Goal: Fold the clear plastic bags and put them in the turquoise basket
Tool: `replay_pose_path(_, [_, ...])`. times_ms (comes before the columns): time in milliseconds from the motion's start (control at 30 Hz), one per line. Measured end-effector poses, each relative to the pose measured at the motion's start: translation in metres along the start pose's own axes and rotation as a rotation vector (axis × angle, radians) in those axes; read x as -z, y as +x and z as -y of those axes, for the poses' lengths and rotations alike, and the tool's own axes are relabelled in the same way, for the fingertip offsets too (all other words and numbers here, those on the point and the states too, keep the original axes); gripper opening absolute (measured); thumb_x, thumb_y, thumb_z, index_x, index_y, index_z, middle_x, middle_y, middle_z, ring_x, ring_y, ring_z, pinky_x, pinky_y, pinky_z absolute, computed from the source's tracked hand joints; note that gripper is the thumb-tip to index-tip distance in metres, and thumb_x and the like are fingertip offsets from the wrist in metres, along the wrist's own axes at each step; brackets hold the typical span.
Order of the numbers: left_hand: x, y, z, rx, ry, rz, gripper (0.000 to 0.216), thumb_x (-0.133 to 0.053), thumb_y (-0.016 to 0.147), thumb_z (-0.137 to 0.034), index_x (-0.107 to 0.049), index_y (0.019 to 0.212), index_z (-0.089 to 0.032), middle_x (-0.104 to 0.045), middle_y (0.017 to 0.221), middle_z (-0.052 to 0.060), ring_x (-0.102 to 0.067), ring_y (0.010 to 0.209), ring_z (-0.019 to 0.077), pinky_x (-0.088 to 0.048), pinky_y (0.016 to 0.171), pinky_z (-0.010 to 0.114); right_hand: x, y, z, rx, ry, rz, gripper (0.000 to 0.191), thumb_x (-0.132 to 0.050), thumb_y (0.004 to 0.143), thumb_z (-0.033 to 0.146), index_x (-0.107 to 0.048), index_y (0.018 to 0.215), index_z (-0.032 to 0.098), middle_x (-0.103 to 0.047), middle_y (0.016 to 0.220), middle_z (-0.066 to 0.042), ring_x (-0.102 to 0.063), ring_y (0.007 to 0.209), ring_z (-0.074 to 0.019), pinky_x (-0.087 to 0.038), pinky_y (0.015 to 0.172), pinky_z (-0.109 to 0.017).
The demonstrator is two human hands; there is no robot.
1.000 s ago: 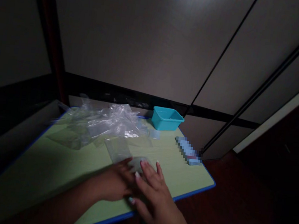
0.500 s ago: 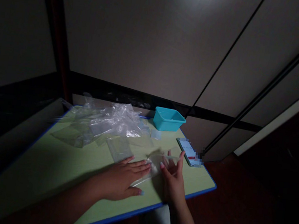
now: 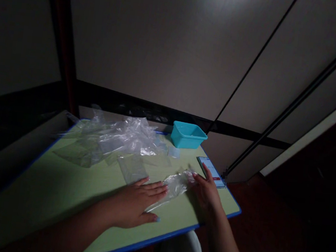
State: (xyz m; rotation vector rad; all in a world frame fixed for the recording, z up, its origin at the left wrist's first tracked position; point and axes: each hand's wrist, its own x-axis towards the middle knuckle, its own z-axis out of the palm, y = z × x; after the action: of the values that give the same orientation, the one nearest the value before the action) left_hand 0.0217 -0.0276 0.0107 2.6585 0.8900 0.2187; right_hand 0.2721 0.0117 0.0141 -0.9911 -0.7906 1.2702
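A small clear plastic bag (image 3: 173, 186) lies stretched across the green table (image 3: 58, 186) between my two hands. My left hand (image 3: 138, 201) rests flat on its near-left end, fingers spread and pressing it down. My right hand (image 3: 207, 189) lies on the bag's far-right end, fingers extended and together, next to a phone (image 3: 211, 171). Neither hand lifts the bag off the table.
A heap of clear plastic bags (image 3: 108, 139) covers the far left of the table, with one flat bag (image 3: 133, 167) nearer. A turquoise tub (image 3: 188, 135) stands at the far edge by the wall. The table's blue front edge runs just below my hands.
My right hand has slid away from the left, rightward toward the phone, drawing the bag out flat. The left hand stayed pressed on the table.
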Motion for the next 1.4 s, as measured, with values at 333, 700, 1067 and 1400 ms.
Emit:
replay_pose_path(333, [0.003,0.001,-0.002,0.029,0.004,0.043,0.063,-0.040,0.088,-0.053,-0.018,0.143,-0.030,-0.018,0.150,0.002,-0.018,0.137,0.0215,-0.009,0.111,0.048,0.016,0.050,0.009,-0.075,-0.494,0.079,0.038,-0.078,0.055,0.018,-0.061,0.088,0.016,-0.064,0.056,0.001,-0.059,0.041,-0.0153,-0.046,0.038,-0.024])
replay_pose_path(700, [0.004,0.001,-0.003,0.038,0.032,0.060,0.065,-0.039,0.087,-0.056,-0.018,0.143,-0.030,-0.017,0.150,0.002,-0.016,0.138,0.0218,-0.010,0.110,0.050,-0.006,0.058,0.028,0.080,-0.700,0.234,0.039,-0.065,0.053,0.004,-0.058,0.088,0.019,-0.061,0.058,0.006,-0.054,0.038,-0.0100,-0.041,0.036,-0.018])
replay_pose_path(1067, [0.004,0.000,-0.005,0.040,0.008,0.057,0.067,-0.040,0.087,-0.056,-0.017,0.143,-0.028,-0.016,0.150,0.002,-0.016,0.138,0.0219,-0.008,0.110,0.051,-0.034,0.017,0.053,0.381,-1.031,0.359,0.029,-0.057,0.072,0.020,-0.044,0.099,0.022,-0.059,0.072,0.004,-0.058,0.046,-0.0101,-0.042,0.041,-0.019])
replay_pose_path(1400, [-0.001,0.001,-0.001,0.004,0.016,0.017,0.066,-0.042,0.087,-0.054,-0.019,0.143,-0.029,-0.020,0.149,0.004,-0.019,0.137,0.0244,-0.009,0.110,0.051,-0.075,-0.008,0.061,0.481,-1.210,0.425,0.016,-0.053,0.077,0.016,-0.046,0.090,0.022,-0.058,0.074,0.004,-0.053,0.043,-0.0069,-0.036,0.041,-0.017])
